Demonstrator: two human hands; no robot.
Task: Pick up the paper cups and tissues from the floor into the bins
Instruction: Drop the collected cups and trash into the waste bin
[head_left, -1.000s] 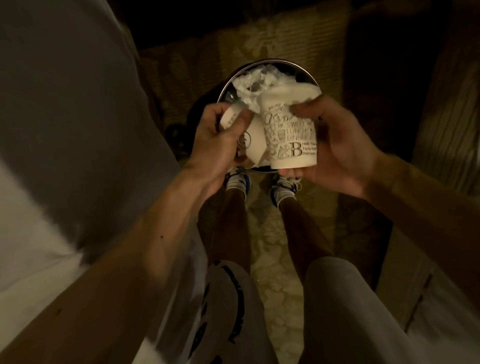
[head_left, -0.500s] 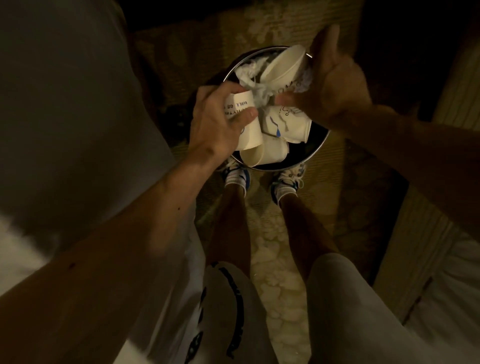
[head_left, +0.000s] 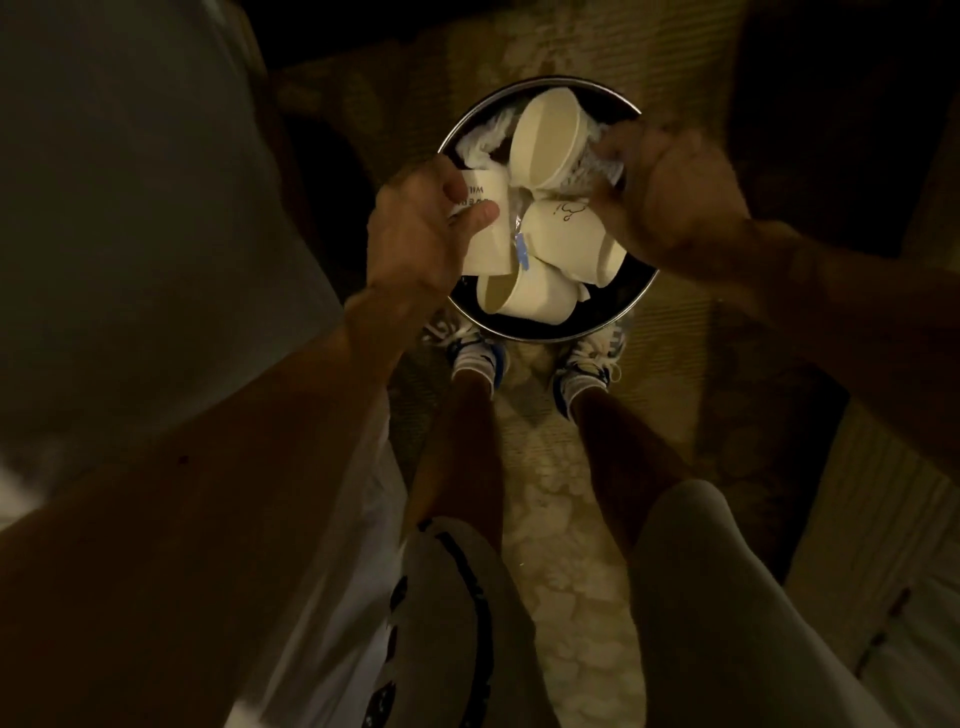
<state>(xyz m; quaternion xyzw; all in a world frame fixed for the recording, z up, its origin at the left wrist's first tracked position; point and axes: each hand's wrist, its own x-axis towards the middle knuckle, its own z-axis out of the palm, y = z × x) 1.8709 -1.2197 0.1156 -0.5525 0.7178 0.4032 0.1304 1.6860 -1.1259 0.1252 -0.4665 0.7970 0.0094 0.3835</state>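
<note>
The patterned carpet covers the floor, and the person stands on it in pale shorts. Their blue-and-white sneakers sit just beside the near edge of a round bin with a metal rim. Inside the bin lie three loose paper cups: one tilted with its mouth up, one on its side and one lying nearest the feet. The left grip is over the bin's left rim, with thumb and fingers closed round a printed cup. White tissue is bunched at the far side. The right grip hovers over the right rim, too blurred to tell if it holds anything.
</note>
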